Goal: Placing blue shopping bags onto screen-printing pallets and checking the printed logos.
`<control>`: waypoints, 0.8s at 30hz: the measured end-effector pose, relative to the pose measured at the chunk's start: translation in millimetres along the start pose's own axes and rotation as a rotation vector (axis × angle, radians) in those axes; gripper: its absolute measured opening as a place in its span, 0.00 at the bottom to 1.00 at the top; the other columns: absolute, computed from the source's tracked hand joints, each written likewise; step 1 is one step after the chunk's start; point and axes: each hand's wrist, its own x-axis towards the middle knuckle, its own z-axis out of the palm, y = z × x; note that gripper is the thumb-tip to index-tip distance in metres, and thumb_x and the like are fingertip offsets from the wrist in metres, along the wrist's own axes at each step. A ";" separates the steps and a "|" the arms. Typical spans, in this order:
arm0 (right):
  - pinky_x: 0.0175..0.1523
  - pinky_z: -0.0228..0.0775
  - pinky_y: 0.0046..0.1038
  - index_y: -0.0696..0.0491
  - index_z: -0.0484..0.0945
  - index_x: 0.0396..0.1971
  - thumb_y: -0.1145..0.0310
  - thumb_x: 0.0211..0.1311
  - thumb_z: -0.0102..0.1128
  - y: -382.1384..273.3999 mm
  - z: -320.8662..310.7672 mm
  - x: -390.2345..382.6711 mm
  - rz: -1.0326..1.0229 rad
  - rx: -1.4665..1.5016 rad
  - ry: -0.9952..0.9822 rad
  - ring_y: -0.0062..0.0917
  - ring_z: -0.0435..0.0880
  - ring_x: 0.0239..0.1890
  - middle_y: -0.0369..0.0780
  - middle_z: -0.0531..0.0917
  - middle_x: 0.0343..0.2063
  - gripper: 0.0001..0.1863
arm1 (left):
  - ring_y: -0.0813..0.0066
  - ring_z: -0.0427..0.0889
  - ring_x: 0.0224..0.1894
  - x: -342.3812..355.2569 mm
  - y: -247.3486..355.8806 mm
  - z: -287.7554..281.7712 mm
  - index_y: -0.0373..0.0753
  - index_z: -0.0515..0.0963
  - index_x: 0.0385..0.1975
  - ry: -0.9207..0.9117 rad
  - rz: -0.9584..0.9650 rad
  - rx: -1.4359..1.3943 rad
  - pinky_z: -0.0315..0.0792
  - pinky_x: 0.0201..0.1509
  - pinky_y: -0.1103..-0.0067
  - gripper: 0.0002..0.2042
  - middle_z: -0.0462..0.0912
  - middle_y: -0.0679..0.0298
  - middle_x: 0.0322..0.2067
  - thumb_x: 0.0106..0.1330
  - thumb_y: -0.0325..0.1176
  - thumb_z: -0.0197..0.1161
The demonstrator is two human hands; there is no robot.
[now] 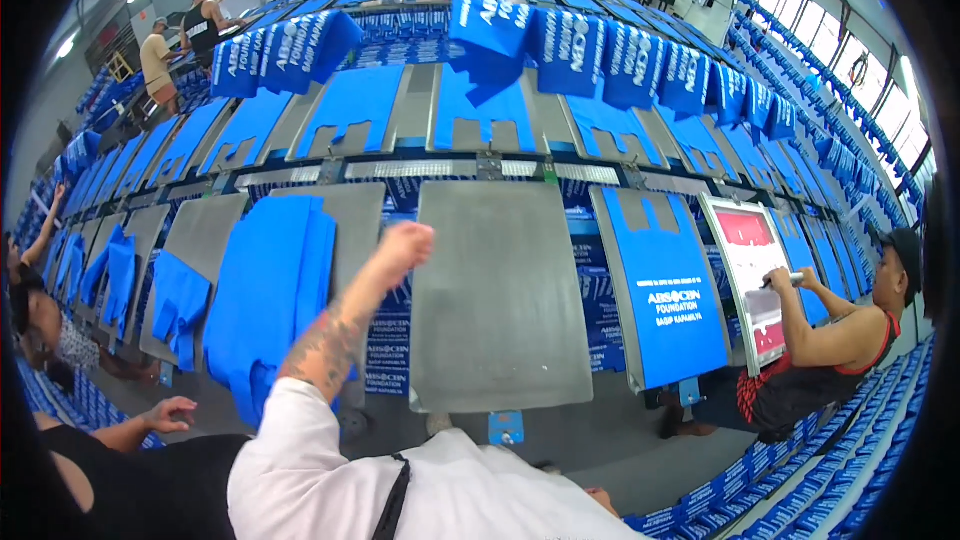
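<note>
My left hand (405, 246), on a tattooed forearm, is raised over the gap between two grey boards. Its fingers are curled closed, and nothing shows in them. Right beside it lies a bare grey printing board (500, 300) with no bag on it. Left of my forearm, a thick pile of blue fabric bags (268, 290) is draped over another board and hangs past its near edge. Low at the bottom edge, only a small part of my right hand (601, 498) shows past my white shirt; its fingers cannot be made out.
On the right, a printed blue bag (668, 290) lies flat on a board. Beyond it a co-worker holds a squeegee over a screen frame (750, 275). At lower left is another person's hand (170, 414). Printed bags (570, 50) hang above the far row.
</note>
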 end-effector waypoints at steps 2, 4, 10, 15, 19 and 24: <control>0.40 0.80 0.34 0.56 0.85 0.37 0.64 0.57 0.66 59.6 -3.1 9.6 -0.051 -0.242 -0.096 0.31 0.87 0.32 0.43 0.88 0.28 0.13 | 0.82 0.79 0.31 -38.2 -53.5 84.8 0.40 0.80 0.39 -0.011 -0.026 0.122 0.75 0.35 0.80 0.11 0.81 0.70 0.29 0.71 0.41 0.67; 0.42 0.79 0.34 0.56 0.86 0.36 0.62 0.58 0.65 84.2 -19.4 26.4 -0.115 -0.204 -0.065 0.32 0.87 0.33 0.43 0.89 0.29 0.13 | 0.82 0.79 0.32 -65.1 -89.3 154.8 0.39 0.80 0.39 -0.139 -0.016 0.237 0.75 0.37 0.80 0.12 0.81 0.70 0.29 0.71 0.42 0.67; 0.47 0.79 0.33 0.54 0.85 0.40 0.59 0.58 0.69 87.7 -136.1 49.1 -0.222 -0.145 0.028 0.33 0.88 0.37 0.45 0.89 0.33 0.16 | 0.67 0.84 0.38 -130.8 -205.0 356.0 0.38 0.80 0.46 -0.364 0.317 0.745 0.78 0.47 0.73 0.17 0.83 0.61 0.36 0.64 0.42 0.73; 0.41 0.77 0.26 0.56 0.81 0.44 0.67 0.61 0.71 18.9 -246.2 47.2 -0.294 0.005 0.171 0.21 0.84 0.33 0.37 0.85 0.29 0.14 | 0.55 0.72 0.61 -146.5 -249.8 461.3 0.43 0.78 0.53 -0.498 0.437 1.056 0.68 0.65 0.62 0.29 0.74 0.55 0.53 0.55 0.49 0.77; 0.39 0.75 0.23 0.57 0.80 0.45 0.70 0.65 0.68 -52.0 -304.7 28.9 -0.598 0.031 0.267 0.18 0.81 0.32 0.35 0.84 0.29 0.11 | 0.59 0.70 0.60 -132.1 -271.6 482.2 0.49 0.80 0.52 -0.326 0.556 1.363 0.62 0.64 0.59 0.25 0.75 0.58 0.52 0.54 0.49 0.76; 0.39 0.75 0.22 0.57 0.80 0.44 0.74 0.65 0.67 -143.9 -336.3 17.2 -0.805 0.276 0.234 0.16 0.80 0.32 0.34 0.84 0.30 0.09 | 0.60 0.77 0.47 -114.3 -283.9 483.3 0.47 0.82 0.38 -0.260 0.673 1.324 0.71 0.51 0.63 0.06 0.78 0.65 0.39 0.64 0.36 0.68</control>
